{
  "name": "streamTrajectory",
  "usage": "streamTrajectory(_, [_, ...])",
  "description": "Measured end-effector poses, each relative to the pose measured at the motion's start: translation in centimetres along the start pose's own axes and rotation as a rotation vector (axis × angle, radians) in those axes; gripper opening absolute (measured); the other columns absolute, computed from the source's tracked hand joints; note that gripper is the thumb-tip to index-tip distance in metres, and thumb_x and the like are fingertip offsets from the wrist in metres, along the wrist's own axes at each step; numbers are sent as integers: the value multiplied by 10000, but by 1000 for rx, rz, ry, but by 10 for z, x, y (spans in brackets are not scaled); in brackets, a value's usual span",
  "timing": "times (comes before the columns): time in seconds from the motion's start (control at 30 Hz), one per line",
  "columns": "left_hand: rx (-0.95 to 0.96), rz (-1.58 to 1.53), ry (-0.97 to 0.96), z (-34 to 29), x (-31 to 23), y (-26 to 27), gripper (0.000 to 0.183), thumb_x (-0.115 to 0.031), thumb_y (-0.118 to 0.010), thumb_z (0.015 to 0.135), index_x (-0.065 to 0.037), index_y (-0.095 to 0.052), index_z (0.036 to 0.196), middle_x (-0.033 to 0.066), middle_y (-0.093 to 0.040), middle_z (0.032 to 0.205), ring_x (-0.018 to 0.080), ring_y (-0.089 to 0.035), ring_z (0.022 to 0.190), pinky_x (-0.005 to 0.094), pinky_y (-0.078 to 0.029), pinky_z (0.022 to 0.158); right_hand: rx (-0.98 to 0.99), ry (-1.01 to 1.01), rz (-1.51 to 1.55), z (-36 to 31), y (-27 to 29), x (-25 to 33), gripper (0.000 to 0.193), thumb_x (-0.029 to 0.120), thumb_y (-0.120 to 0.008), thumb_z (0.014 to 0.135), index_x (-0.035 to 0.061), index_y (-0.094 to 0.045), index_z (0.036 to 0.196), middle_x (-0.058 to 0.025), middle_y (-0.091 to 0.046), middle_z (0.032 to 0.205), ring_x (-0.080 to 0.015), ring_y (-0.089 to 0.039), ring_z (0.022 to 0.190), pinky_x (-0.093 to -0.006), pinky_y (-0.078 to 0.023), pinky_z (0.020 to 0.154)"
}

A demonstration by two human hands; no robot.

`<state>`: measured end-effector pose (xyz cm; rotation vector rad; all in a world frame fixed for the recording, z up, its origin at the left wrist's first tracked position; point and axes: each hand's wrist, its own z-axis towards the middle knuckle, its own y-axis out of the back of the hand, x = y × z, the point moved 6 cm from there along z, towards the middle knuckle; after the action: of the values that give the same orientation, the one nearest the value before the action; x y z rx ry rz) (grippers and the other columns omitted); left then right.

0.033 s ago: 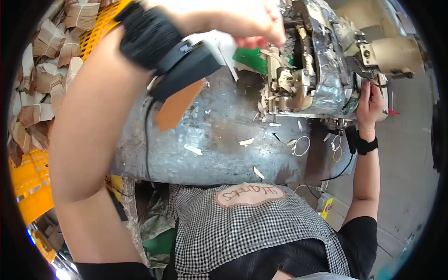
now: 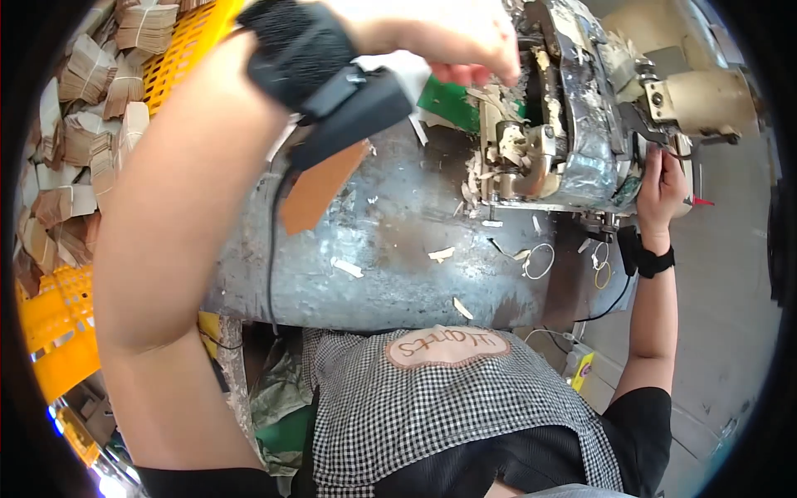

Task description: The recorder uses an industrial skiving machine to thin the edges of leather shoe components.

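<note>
A worn metal machine (image 2: 581, 124), caked with pale shavings, stands on the grey metal table (image 2: 374, 282) in front of me. My left hand (image 2: 477, 50) reaches to its left side, above the scraps (image 2: 502, 104) and a green surface (image 2: 448, 106). Those fingers are curled; whatever they may hold is hidden. On the machine's right side, the fingers of my right hand (image 2: 662, 183) are closed against a part beneath a dark bracket, which I cannot make out. A flat brown piece (image 2: 320, 195) lies under my left wrist, partly covered by the black device strapped there.
Bundles of banded tan pieces (image 2: 91, 133) are heaped at the left by a yellow perforated crate (image 2: 58, 307). Loose scraps (image 2: 347, 267) and a white ring (image 2: 540, 261) lie on the table. A black cable (image 2: 271, 257) hangs from my left wrist. A beige motor-like housing (image 2: 706, 100) juts out right.
My left hand and forearm have moved slightly right, closer to the machine. My right hand keeps its place on the machine's right side.
</note>
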<state>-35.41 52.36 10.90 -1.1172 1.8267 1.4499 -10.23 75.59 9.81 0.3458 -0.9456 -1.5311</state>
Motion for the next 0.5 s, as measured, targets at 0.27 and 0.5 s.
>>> streamTrajectory(0.27, [89,99,112,77,38,-48,217,-163,-614,852,-101,-732,1024,-1,-667,765,63,-604,665,239,-515,619,92,0,-98,-5,-1,-3,126,75,-566,958,-22,-642,986,-67,-623,758,-113,-525,669,-257,-432,622])
streamTrajectory(0.5, [171,157,-52,123,45,-84,342,-253,-672,864,-110,-679,1175,49,-663,756,129,-611,652,267,-507,604,54,13,-41,-6,2,-5,147,76,-578,954,-53,-645,973,-47,-647,770,-91,-529,686,-243,-425,617])
